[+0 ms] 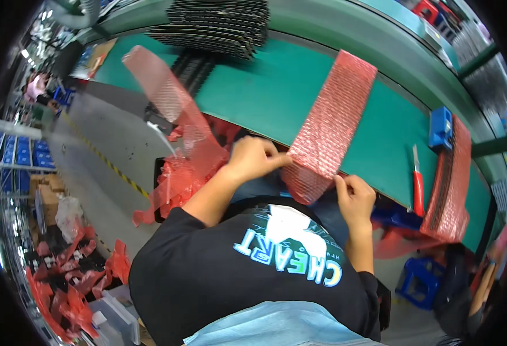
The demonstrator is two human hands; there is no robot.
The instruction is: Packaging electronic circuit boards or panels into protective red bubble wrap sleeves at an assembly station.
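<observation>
A long flat strip of pink bubble wrap point(340, 106) lies across the green bench, its near end folding down over the front edge. My left hand point(252, 157) pinches its left near corner between thumb and fingers. On the opposite side of that end, my right hand point(356, 199) has its fingers curled, with the thumb and fingertips at the wrap's right edge. Whether anything is inside the wrap cannot be seen. To the right lies a knife point(418, 181) with a red handle, blade pointing away from me.
Stacked black slatted trays point(219, 26) stand at the back of the bench. At right are a blue tape dispenser point(440, 128) and another pink-wrapped bundle point(451, 184). Pink wrap scraps point(187, 173) fill a black bin on my left. A blue stool point(421, 282) and another person's arm point(483, 288) are right.
</observation>
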